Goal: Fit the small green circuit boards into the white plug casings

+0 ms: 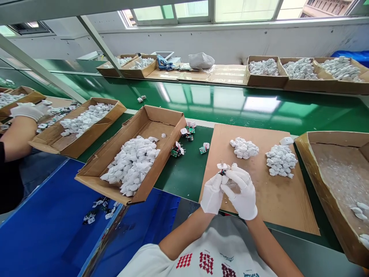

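My left hand [212, 193], in a white glove, pinches a small white plug housing [222, 166] with metal prongs pointing up and dark wires beneath. My gloved right hand [241, 190] meets it from the other side, fingers closed at the same part; whether it grips the housing or another small piece is hidden by the fingers. Both hands are above the near edge of a cardboard sheet [259, 204]. Beyond them on the sheet lie a small heap of white plastic pieces [244, 148] and a second heap of white pieces [281, 161] to the right.
A cardboard box [98, 163] of white pieces stands to the left, beside several green circuit boards [188, 132]. At right is another cardboard box [328, 181] with a few white pieces. A co-worker's gloved hand [29, 111] is at far left. A green conveyor [201, 100] runs behind.
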### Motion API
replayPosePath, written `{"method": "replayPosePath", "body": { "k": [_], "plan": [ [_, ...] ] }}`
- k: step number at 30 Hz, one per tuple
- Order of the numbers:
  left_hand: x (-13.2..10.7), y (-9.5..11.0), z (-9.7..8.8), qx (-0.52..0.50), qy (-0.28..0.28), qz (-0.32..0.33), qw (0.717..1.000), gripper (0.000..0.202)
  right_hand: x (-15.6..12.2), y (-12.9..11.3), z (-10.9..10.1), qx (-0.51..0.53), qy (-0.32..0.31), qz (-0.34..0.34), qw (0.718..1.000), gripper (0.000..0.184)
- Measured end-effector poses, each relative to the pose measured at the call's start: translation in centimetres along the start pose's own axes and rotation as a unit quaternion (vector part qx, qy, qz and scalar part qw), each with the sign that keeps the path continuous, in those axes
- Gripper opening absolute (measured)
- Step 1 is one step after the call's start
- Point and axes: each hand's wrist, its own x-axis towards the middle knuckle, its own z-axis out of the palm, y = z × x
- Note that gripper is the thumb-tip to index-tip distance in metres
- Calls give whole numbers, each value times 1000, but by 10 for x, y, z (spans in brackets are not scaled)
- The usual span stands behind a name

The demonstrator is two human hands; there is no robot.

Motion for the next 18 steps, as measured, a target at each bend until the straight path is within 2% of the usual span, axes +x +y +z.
{"method": "replayPosePath", "body": {
  "k": [5, 9, 13, 18],
  "plan": [
    [-1, -2, 0, 58, 23, 48, 997, 36, 1, 0, 2, 10, -3, 10, 1000, 37],
    [-4, 1, 2, 98, 42, 73, 992, 41, 0, -1, 1, 51, -24, 84, 995, 31],
    [-6, -1, 2, 131, 24, 94, 987, 45, -5, -2, 1, 183, -42, 144, 971, 36],
    [-4, -7, -9, 203, 42, 133, 969, 47, -3, -7, -1, 248, -16, 223, 943, 20]
  ]
}}
